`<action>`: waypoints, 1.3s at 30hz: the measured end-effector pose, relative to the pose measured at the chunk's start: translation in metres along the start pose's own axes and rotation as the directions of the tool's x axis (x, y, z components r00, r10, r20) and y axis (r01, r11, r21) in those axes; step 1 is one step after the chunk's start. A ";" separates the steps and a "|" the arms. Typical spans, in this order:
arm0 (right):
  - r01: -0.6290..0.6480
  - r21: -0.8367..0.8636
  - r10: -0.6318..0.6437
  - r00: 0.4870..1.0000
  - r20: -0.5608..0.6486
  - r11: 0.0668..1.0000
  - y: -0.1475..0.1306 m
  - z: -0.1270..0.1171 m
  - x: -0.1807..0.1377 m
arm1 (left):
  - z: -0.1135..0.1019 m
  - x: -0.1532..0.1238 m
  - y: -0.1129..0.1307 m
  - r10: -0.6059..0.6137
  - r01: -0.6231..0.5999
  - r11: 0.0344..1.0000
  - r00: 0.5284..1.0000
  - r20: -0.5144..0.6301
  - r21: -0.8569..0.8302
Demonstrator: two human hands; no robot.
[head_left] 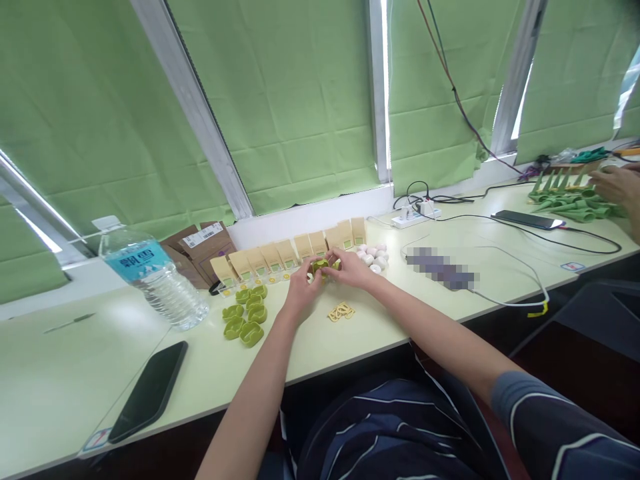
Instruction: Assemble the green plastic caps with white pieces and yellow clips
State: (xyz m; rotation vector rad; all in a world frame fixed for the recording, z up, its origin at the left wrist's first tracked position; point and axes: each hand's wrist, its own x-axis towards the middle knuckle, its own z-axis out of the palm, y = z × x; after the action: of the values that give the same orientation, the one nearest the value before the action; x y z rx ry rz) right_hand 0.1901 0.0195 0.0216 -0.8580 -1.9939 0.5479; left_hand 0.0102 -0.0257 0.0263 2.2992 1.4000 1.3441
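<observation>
My left hand (303,285) and my right hand (349,268) meet over the table, fingers closed around a small olive-green cutter-like piece (321,265). Part of it is hidden by the fingers. To the left of my hands lie several similar hollow green pieces (251,334) in a loose cluster. Close below the hands is a small heap of thin yellow loops (341,311). Behind them stands a row of tan cards (273,257) with small green squares, in what look like clear packs. White and pinkish rounded pieces (375,269) are grouped just right of my right hand.
A large water bottle (150,273) and a cardboard box (205,243) stand at the left, with a black phone (149,392) in front. A power strip (415,217), cables and another phone (527,220) lie rightward. At far right, another person's hand (617,183) is by green cone-shaped items (575,200).
</observation>
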 end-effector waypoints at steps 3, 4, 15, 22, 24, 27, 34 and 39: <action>-0.025 0.003 0.026 1.000 -0.018 1.000 0.000 0.000 0.000 | 0.000 0.000 0.001 0.012 -0.012 1.000 1.000 0.017 -0.002; -0.033 0.003 0.033 0.999 -0.026 0.999 -0.001 0.000 -0.001 | 0.000 0.000 0.001 0.016 -0.016 1.000 1.000 0.023 -0.001; -0.038 -0.022 0.038 0.999 -0.011 0.999 -0.007 -0.005 -0.004 | -0.001 0.000 0.002 0.006 -0.006 1.000 1.000 0.030 0.003; -0.018 -0.016 0.019 1.000 0.002 1.000 -0.007 -0.003 -0.004 | -0.001 -0.001 0.002 0.007 -0.006 1.000 1.000 0.030 -0.005; -0.014 -0.014 0.014 1.000 0.007 1.000 -0.006 -0.002 -0.003 | 0.000 -0.001 0.002 0.007 -0.007 1.000 1.000 0.029 -0.007; -0.015 -0.018 0.015 1.000 0.007 1.000 -0.004 -0.001 -0.003 | 0.000 0.000 0.002 0.017 -0.017 1.000 0.999 0.028 -0.003; -0.028 -0.023 0.028 1.000 0.009 0.999 -0.002 0.001 -0.002 | -0.001 0.000 0.004 0.002 -0.002 1.000 1.000 0.024 0.009; -0.020 -0.024 0.021 1.000 0.011 1.000 -0.003 0.001 -0.003 | 0.000 0.000 0.003 -0.005 0.005 1.000 1.000 0.019 0.008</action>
State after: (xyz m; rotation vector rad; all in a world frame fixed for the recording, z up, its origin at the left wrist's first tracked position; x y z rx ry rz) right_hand 0.1892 0.0153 0.0220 -0.8926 -2.0080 0.5427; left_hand 0.0124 -0.0272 0.0277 2.3059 1.4069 1.3148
